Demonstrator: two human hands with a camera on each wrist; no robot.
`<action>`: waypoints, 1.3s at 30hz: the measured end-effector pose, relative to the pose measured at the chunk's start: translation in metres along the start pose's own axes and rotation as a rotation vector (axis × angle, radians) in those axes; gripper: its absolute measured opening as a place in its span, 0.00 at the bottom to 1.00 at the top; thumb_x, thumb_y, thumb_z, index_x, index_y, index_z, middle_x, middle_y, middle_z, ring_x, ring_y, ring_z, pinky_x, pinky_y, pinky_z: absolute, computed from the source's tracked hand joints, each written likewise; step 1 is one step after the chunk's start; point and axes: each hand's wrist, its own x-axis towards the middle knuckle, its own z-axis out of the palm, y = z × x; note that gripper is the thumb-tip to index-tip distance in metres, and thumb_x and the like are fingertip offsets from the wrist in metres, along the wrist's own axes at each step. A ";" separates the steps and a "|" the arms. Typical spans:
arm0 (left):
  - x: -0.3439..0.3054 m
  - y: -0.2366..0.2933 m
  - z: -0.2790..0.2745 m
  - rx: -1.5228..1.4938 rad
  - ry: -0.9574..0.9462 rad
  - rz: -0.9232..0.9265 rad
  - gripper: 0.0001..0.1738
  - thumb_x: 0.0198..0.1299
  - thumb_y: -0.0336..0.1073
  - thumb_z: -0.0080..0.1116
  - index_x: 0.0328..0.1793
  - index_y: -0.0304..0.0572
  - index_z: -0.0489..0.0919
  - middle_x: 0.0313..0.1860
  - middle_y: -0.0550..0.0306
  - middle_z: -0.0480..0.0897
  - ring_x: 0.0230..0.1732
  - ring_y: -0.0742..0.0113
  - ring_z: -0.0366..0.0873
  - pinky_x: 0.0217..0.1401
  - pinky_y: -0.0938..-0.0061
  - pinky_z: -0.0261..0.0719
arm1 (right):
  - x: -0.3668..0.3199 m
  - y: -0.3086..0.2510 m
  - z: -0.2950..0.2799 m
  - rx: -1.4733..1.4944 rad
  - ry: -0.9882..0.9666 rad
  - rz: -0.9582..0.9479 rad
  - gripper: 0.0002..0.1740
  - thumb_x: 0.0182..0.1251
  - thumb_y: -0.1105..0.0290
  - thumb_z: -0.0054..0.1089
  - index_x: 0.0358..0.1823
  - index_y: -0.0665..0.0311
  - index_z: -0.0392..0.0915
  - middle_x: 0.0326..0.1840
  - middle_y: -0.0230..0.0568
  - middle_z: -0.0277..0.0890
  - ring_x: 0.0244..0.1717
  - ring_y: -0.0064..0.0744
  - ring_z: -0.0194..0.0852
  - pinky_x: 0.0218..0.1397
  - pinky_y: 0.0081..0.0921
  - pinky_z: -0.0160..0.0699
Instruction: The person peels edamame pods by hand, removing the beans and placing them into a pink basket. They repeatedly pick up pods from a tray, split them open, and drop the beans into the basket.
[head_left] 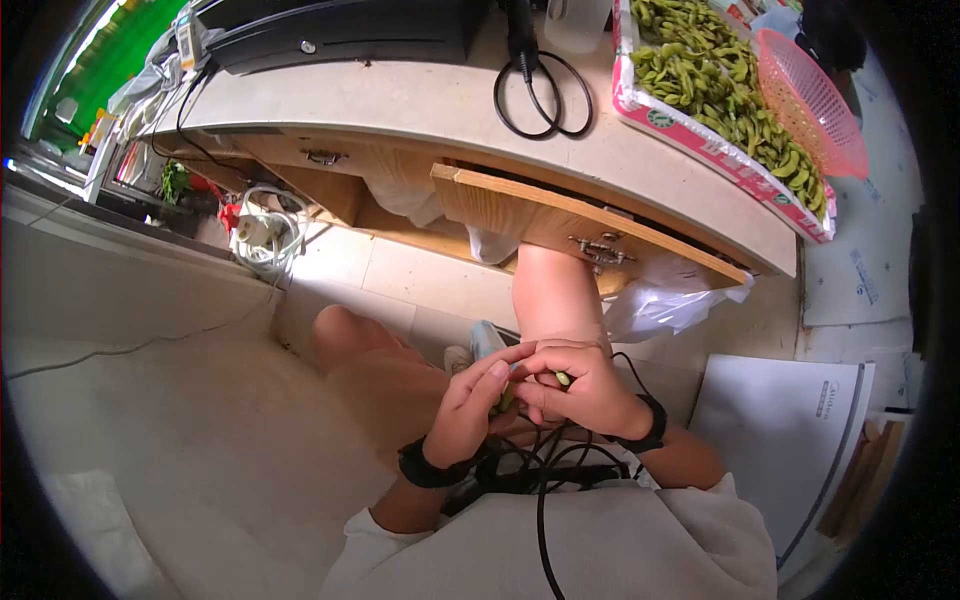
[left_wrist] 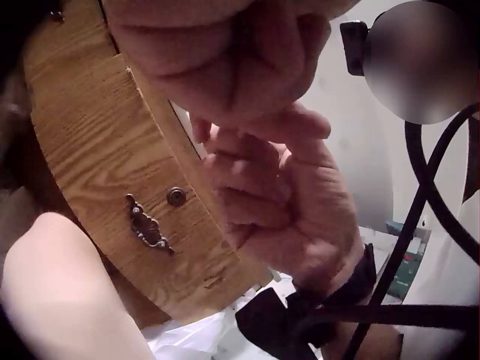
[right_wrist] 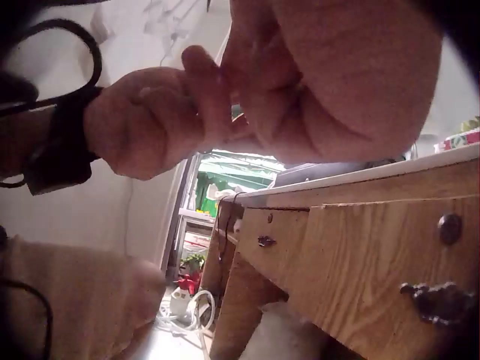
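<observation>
Both hands meet above the lap in the head view. My left hand holds green soybean pods under its thumb and fingers. Against its fingertips, my right hand has its fingers curled, and the end of a green pod pokes out between them. In the left wrist view the right hand shows curled fingers below the near left hand; the pods are hidden there. From the right wrist, the left hand touches the right hand.
A pink-and-white box heaped with green pods stands on the counter, a pink basket leaning at its side. Beyond the knees, a wooden drawer juts out, with a plastic bag below. Black cables cross the lap.
</observation>
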 end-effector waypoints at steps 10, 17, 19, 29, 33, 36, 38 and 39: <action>-0.001 0.001 -0.014 -0.019 -0.045 -0.040 0.20 0.68 0.43 0.41 0.53 0.33 0.73 0.31 0.54 0.81 0.22 0.79 0.69 0.21 0.87 0.60 | -0.003 0.004 -0.011 0.504 0.047 0.180 0.09 0.66 0.73 0.53 0.42 0.71 0.76 0.38 0.36 0.78 0.38 0.18 0.73 0.45 0.16 0.71; -0.001 -0.005 -0.015 -0.092 0.017 -0.005 0.08 0.64 0.33 0.54 0.46 0.37 0.76 0.33 0.60 0.82 0.23 0.85 0.65 0.23 0.90 0.59 | -0.004 0.008 -0.006 0.502 0.155 0.211 0.10 0.66 0.73 0.54 0.44 0.71 0.76 0.40 0.34 0.78 0.42 0.17 0.72 0.50 0.16 0.69; 0.002 -0.010 -0.013 -0.027 0.137 0.099 0.08 0.65 0.33 0.53 0.46 0.37 0.76 0.34 0.60 0.82 0.25 0.85 0.68 0.24 0.91 0.62 | -0.005 0.012 -0.004 0.502 0.184 0.196 0.10 0.65 0.73 0.54 0.44 0.71 0.75 0.40 0.34 0.77 0.41 0.16 0.72 0.48 0.15 0.70; 0.003 -0.006 -0.005 0.161 0.148 0.247 0.05 0.63 0.28 0.55 0.42 0.34 0.75 0.37 0.55 0.82 0.39 0.76 0.78 0.40 0.84 0.73 | -0.003 0.025 0.005 0.419 0.193 0.093 0.07 0.64 0.76 0.55 0.40 0.73 0.76 0.35 0.31 0.77 0.36 0.13 0.71 0.41 0.11 0.71; 0.003 -0.007 -0.005 0.172 0.162 0.247 0.05 0.63 0.28 0.54 0.42 0.34 0.75 0.37 0.55 0.82 0.39 0.76 0.78 0.40 0.84 0.73 | -0.004 0.020 0.002 0.416 0.189 0.143 0.06 0.64 0.75 0.55 0.38 0.72 0.77 0.34 0.30 0.77 0.36 0.13 0.70 0.40 0.10 0.70; 0.004 -0.007 -0.006 0.192 0.173 0.249 0.05 0.63 0.27 0.54 0.41 0.33 0.75 0.37 0.55 0.82 0.39 0.76 0.78 0.40 0.84 0.74 | -0.003 0.014 0.002 0.425 0.196 0.176 0.05 0.64 0.77 0.55 0.38 0.72 0.76 0.35 0.31 0.76 0.34 0.12 0.69 0.37 0.10 0.68; 0.004 -0.007 -0.005 0.205 0.173 0.254 0.04 0.63 0.27 0.54 0.41 0.33 0.75 0.36 0.55 0.82 0.38 0.75 0.78 0.41 0.84 0.74 | -0.002 0.016 0.004 0.424 0.205 0.173 0.04 0.63 0.78 0.55 0.37 0.71 0.76 0.36 0.32 0.75 0.32 0.12 0.67 0.35 0.10 0.65; 0.004 -0.006 -0.005 0.211 0.169 0.250 0.04 0.63 0.27 0.54 0.41 0.33 0.75 0.36 0.55 0.82 0.39 0.75 0.78 0.41 0.83 0.74 | -0.002 0.020 0.005 0.438 0.204 0.140 0.04 0.64 0.77 0.54 0.38 0.71 0.75 0.34 0.31 0.75 0.33 0.12 0.68 0.37 0.10 0.68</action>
